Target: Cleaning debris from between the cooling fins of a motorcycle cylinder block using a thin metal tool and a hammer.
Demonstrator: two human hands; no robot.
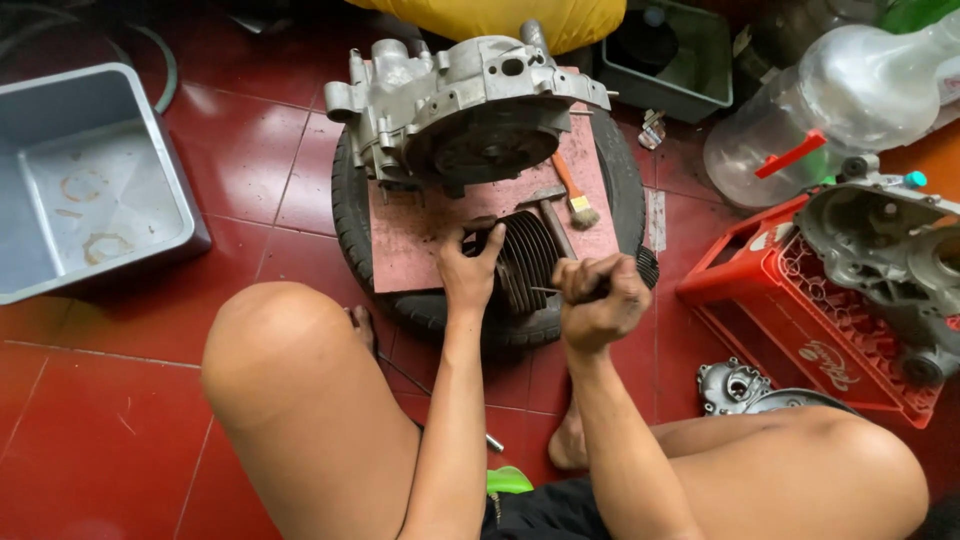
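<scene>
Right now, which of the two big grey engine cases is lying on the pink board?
The silver engine case at the top, above the hammer and brush. The darker engine case rests on the red crate at right.

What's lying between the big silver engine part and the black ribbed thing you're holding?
In the head view, a hammer and a small brush lie on the pink board, between the engine case and the finned cylinder.

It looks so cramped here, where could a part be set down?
Bare red floor lies between the grey tub and the tyre. The board on the tyre is crowded with the engine case, hammer, brush and finned cylinder.
</scene>
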